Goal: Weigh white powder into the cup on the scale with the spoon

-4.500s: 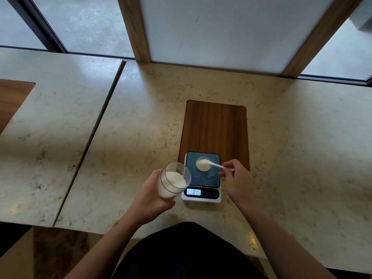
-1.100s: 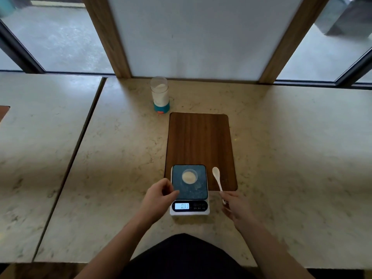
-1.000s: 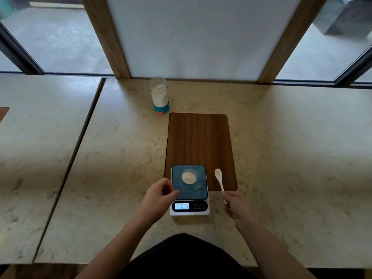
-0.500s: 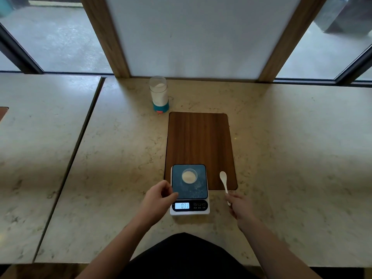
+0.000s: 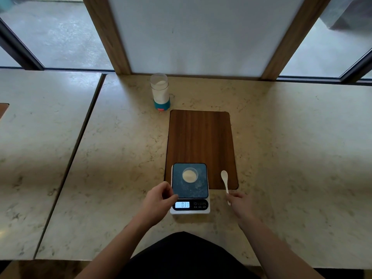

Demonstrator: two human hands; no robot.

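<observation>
A small clear cup (image 5: pixel 189 175) with white powder in it sits on the dark platform of the scale (image 5: pixel 191 191), whose lit display reads 031. A white spoon (image 5: pixel 224 179) lies to the right of the scale, its bowl on the wooden board. My right hand (image 5: pixel 239 204) pinches the end of the spoon's handle. My left hand (image 5: pixel 159 202) rests loosely curled against the scale's left front corner, holding nothing. A clear jar of white powder (image 5: pixel 160 91) with a teal base stands upright at the back.
The scale overlaps the near end of a dark wooden board (image 5: pixel 201 137) set in the marble counter (image 5: pixel 291 158). A seam (image 5: pixel 80 148) splits the counter on the left. Wooden window posts (image 5: pixel 108 37) rise behind the jar.
4.5 s ago my left hand held the jar and my right hand spooned over the cup. The jar now stands at the back. In the last second the spoon slid slightly right.
</observation>
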